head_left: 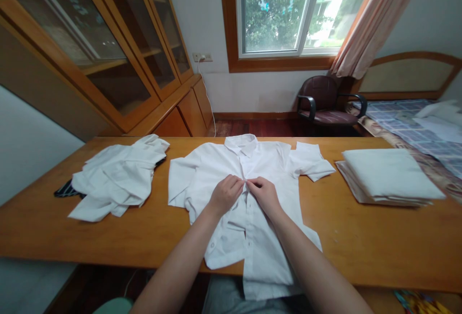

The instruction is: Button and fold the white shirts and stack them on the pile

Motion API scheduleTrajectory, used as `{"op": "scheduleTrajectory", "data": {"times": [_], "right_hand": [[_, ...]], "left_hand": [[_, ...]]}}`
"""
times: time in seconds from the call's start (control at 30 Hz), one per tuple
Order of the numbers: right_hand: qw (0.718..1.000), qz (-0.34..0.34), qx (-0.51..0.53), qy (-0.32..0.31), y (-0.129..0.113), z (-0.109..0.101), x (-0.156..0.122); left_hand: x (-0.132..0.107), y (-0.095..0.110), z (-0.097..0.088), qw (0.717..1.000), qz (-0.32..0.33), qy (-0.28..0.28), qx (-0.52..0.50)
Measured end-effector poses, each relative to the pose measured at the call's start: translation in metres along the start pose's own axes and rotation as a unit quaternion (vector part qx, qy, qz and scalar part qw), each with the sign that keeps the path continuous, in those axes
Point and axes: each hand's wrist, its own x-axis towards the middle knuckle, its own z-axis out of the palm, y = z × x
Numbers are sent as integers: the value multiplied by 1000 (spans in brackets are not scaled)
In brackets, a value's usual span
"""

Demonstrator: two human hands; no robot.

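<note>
A white button-up shirt lies front side up on the wooden table, collar at the far side and hem hanging over the near edge. My left hand and my right hand meet at its front opening, below the collar. Fingers of both hands are pinched on the shirt's front edges; the button between them is too small to make out. Below my hands the front is unfastened, and the left panel is rumpled. Buttonholes show along the right panel's strip.
A heap of white clothes lies on the left of the table, with a dark striped cloth under it. Folded white fabric is stacked on the right. Beyond stand a glass-door cabinet, an armchair and a bed.
</note>
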Motion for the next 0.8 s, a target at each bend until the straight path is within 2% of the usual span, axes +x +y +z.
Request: {"op": "scheduleTrajectory", "data": {"times": [0.23,0.43,0.67,0.8], "right_hand": [[1000,-10,-10,-5,3,1,0],[1000,-15,-9,-2,7,2,1],[1000,-20,-14,-7,9,3,2],[999,-23,-20,-9,7,3,2]], "left_hand": [[2,0,0,1000,-16,-15,-8],[2,-2,0,999,-19,-1,-31],[3,-6,1,995,-47,10,-90],[2,-8,3,989,-87,19,-115]]}}
